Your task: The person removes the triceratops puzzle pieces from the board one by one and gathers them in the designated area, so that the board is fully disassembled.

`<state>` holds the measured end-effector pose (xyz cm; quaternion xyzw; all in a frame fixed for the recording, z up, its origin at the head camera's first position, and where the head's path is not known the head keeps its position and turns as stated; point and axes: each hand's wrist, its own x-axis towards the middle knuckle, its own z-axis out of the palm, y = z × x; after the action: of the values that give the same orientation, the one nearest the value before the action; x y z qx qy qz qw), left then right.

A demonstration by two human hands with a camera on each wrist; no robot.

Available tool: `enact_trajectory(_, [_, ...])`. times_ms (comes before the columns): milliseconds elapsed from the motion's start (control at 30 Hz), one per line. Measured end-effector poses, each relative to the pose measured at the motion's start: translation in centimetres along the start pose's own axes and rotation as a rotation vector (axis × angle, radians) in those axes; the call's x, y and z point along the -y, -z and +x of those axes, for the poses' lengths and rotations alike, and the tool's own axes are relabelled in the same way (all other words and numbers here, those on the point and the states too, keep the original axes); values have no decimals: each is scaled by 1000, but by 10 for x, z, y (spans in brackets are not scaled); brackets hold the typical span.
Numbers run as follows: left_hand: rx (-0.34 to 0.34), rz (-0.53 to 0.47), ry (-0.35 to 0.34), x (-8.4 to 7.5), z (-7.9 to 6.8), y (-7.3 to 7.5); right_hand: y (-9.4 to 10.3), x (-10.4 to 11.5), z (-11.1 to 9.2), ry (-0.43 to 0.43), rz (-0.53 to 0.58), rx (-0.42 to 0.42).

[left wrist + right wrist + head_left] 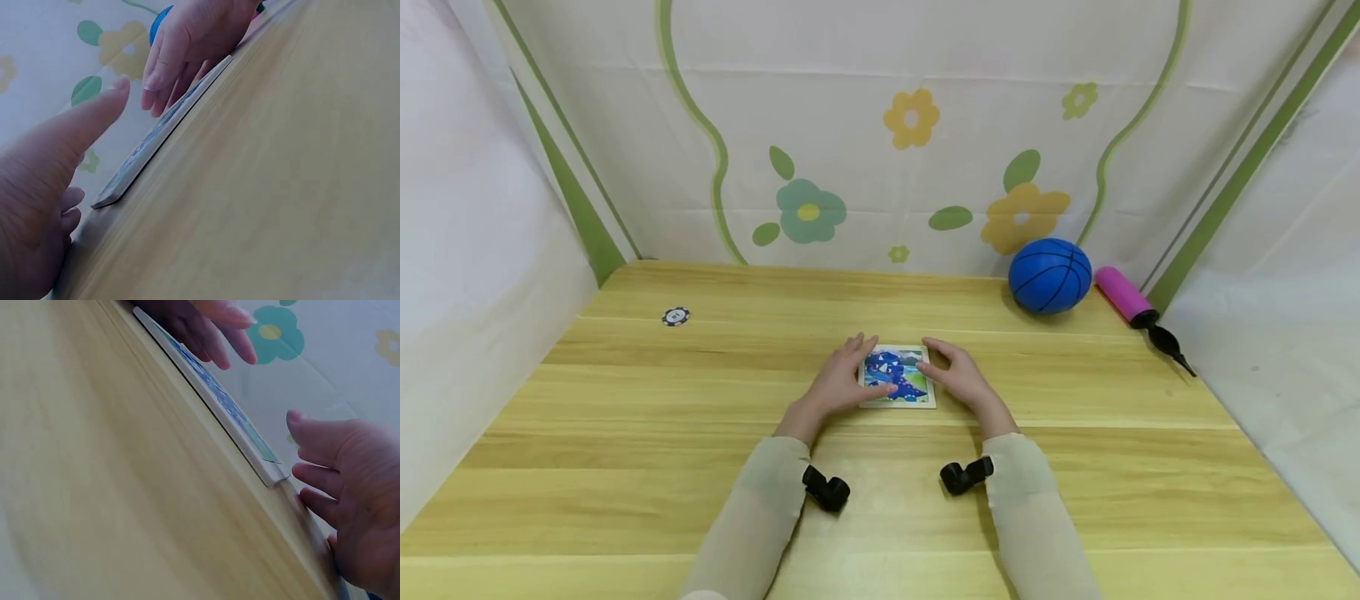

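Puzzle board (pixel 901 377) lies flat at table (pixel 625 417) centre, blue picture up. Left hand (pixel 842 379) at its 9 o'clock edge, right hand (pixel 958 375) at its 3 o'clock edge. Both hands spread, fingers relaxed; fingertips over the board's sides, nothing pinched. Can't tell from the wrist views whether fingertips actually touch the board.

Open wood at 6 o'clock and 9 o'clock of the board. Blue ball (pixel 1049 275) and pink pump (pixel 1127 298) sit at 1–2 o'clock against the backdrop, well apart from the board. Small round chip (pixel 675 316) at 10 o'clock, far off.

Picture detail blurred; board's side edges are covered by the hands in the head view.
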<state>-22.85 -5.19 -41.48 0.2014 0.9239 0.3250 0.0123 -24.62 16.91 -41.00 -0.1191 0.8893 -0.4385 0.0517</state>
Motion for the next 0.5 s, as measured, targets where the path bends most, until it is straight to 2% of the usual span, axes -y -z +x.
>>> enact_trajectory(300, [25, 141, -66, 3, -2, -7, -5, -8, 1, 108, -139, -31])
enact_trajectory(500, [37, 188, -89, 2, -2, -6, -4, -5, 0, 121, -162, -36])
